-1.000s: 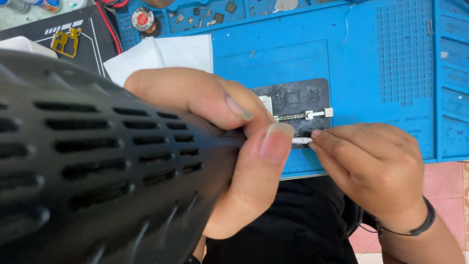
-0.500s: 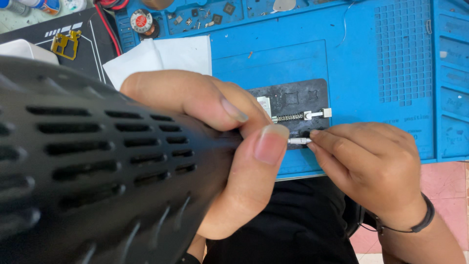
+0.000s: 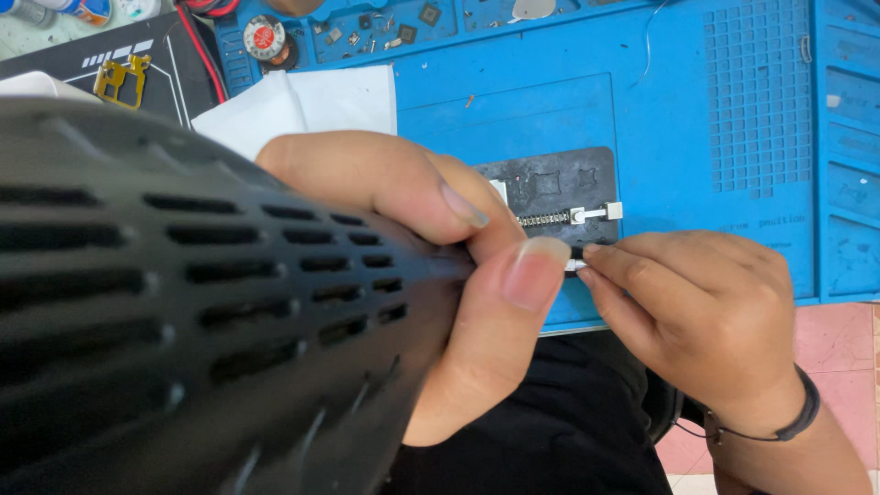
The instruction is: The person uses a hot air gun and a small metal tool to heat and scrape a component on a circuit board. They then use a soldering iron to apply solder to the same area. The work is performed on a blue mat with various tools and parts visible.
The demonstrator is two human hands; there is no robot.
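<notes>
Both hands, left hand and right hand, seemingly unmoved on the vented tool.

My left hand grips the black vented tool; my right hand pinches its small metal tip at the blue mat's near edge.

Electronics repair workshop: blue repair mat, loose chips.

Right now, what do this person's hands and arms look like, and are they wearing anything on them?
Both are bare: no gloves or sleeves in view. The left hand has long, unpainted nails. The right hand wears a thin black band at the wrist, with a fine dark cord hanging beneath it.
</notes>
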